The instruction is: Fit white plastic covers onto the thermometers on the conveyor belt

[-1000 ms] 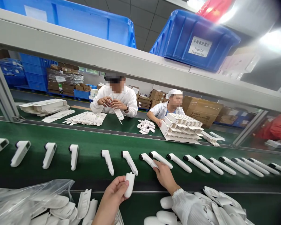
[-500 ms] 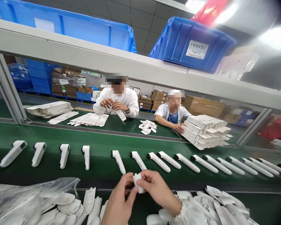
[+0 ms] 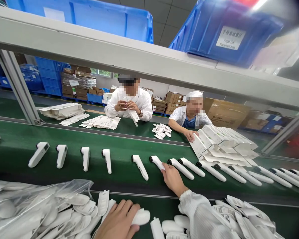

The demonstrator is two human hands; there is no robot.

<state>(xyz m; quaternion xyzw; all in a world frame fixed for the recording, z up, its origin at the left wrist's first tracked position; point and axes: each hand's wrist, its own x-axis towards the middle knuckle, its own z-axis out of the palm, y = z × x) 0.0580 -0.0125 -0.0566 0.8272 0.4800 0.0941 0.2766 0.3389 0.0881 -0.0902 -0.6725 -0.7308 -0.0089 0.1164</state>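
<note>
My right hand (image 3: 173, 177) reaches onto the green belt, its fingers closed on the lower end of a white thermometer-shaped device (image 3: 156, 162) with a black tip. Nearer to me, my left hand (image 3: 122, 219) is closed around a smooth white plastic cover (image 3: 141, 217), whose rounded end sticks out to the right. A row of similar white devices (image 3: 139, 167) lies on the belt to both sides of my right hand. White plastic covers (image 3: 74, 212) are heaped beside my left hand, partly under a clear bag.
Another heap of white covers (image 3: 241, 212) lies at the lower right. Across the belt (image 3: 119, 142) two people handle white cartons (image 3: 221, 142). A metal shelf beam (image 3: 102, 56) crosses above, bearing blue bins (image 3: 209, 36).
My hands have parted from the small white piece they held together. The right has gone forward to a device on the belt, the left down to the covers. The view has shifted.
</note>
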